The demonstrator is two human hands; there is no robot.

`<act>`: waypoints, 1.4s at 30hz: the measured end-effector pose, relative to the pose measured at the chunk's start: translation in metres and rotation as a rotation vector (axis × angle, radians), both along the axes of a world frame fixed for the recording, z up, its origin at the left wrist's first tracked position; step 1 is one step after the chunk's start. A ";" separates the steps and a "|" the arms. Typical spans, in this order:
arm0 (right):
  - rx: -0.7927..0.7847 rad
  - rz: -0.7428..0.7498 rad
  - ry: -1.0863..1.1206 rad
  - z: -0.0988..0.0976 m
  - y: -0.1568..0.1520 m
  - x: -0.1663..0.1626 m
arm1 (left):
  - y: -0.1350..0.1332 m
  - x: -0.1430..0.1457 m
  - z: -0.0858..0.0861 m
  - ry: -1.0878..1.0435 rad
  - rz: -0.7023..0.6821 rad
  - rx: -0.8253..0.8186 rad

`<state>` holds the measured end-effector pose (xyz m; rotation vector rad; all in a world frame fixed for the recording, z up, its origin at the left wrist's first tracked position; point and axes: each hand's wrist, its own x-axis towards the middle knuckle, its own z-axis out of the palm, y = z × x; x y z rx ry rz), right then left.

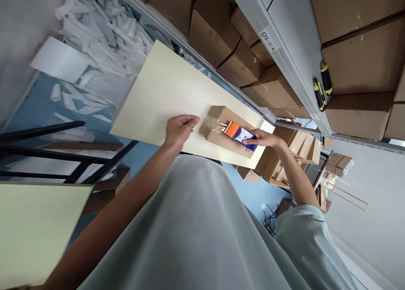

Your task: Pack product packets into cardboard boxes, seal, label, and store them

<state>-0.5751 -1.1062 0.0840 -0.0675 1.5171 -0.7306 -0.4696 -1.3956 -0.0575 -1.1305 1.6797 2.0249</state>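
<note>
A closed brown cardboard box point(218, 112) lies on a pale yellow tabletop point(152, 96), with shiny clear tape point(209, 122) over its left end. My right hand point(264, 139) grips a flat orange and dark-blue item point(240, 135) with a pale printed face, held over the top of the box; its exact kind is unclear. My left hand point(180, 130) hovers above the tabletop just left of the box, apart from it. Its thumb and forefinger are pinched together, and I cannot make out whether anything thin is between them.
Shelving with brown cartons point(215, 33) runs along the table's far side. Two yellow-and-black cutters point(320, 94) lie on a shelf. White scraps point(107, 33) cover the floor at upper left. A black metal frame point(69, 159) and another pale tabletop point(38, 231) stand at left.
</note>
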 end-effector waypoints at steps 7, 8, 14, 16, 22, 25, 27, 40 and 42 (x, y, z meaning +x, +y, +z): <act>-0.023 -0.093 0.015 -0.006 0.001 0.008 | 0.027 -0.009 -0.039 0.128 -0.091 0.012; -0.028 -0.099 0.022 -0.007 0.001 0.010 | 0.032 -0.009 -0.043 0.124 -0.104 0.028; -0.101 -0.115 0.042 -0.012 0.003 0.017 | 0.038 0.002 -0.043 0.012 -0.123 -0.183; -0.144 -0.106 0.031 -0.015 0.004 0.018 | 0.040 0.005 -0.031 0.154 -0.165 -0.254; -0.146 -0.054 0.077 -0.027 0.004 0.018 | 0.068 0.002 -0.005 0.261 -0.182 -0.428; -0.130 -0.034 0.067 -0.030 -0.001 0.019 | 0.074 0.001 -0.009 0.249 -0.166 -0.483; -0.129 -0.023 0.059 -0.030 -0.003 0.020 | 0.073 0.000 -0.013 0.247 -0.176 -0.501; -0.052 0.001 0.011 0.048 0.156 0.048 | 0.077 -0.010 -0.012 0.140 -0.065 -0.449; -0.042 0.017 -0.002 0.057 0.185 0.051 | 0.080 -0.012 -0.007 0.150 -0.052 -0.456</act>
